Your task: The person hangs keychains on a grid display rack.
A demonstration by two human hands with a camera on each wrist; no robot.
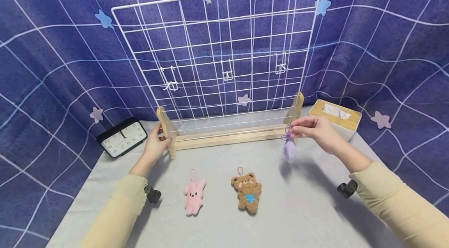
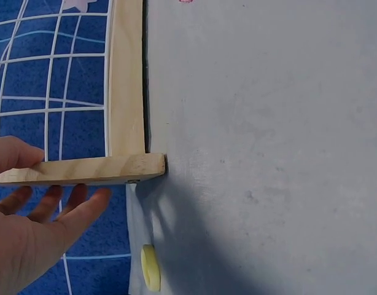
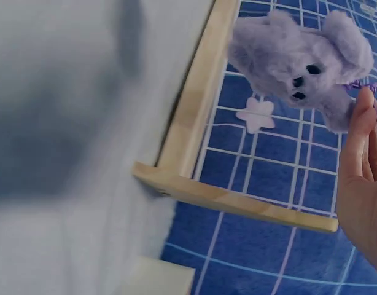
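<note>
Altogether three plushes (image 1: 247, 192); right hand (image 1: 317, 131) pinching one's cord (image 1: 287, 135); left hand (image 1: 156, 144) gripping one rack (image 1: 228, 138).

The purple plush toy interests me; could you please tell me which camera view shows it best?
The right wrist view: there the purple plush toy appears large, with its face plainly visible. The head view shows it small, hanging from the right hand, its face indistinct. The left wrist view doesn't show it.

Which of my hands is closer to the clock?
Left. Your left hand is just beside the clock, gripping the wire rack by its left wooden support; your right hand is at the rack's other end, holding the purple plush.
</note>
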